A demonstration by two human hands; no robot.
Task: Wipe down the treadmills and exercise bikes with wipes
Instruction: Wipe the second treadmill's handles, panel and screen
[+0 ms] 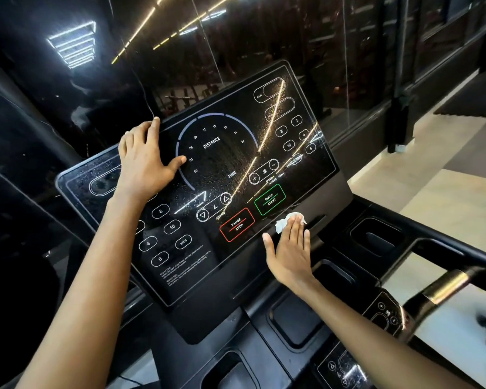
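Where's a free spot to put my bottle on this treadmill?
The pocket right of the console looks bare, and so does the tray under it. The console is crowded: left hand flat on it, right hand pressing the wipe at its lower edge.

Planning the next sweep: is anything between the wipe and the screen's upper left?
Yes: the left hand lies flat on the screen, upper left, thumb on the dial. The wipe, under the right hand, sits at the lower edge by QUICK START. Nothing else visible blocks it.
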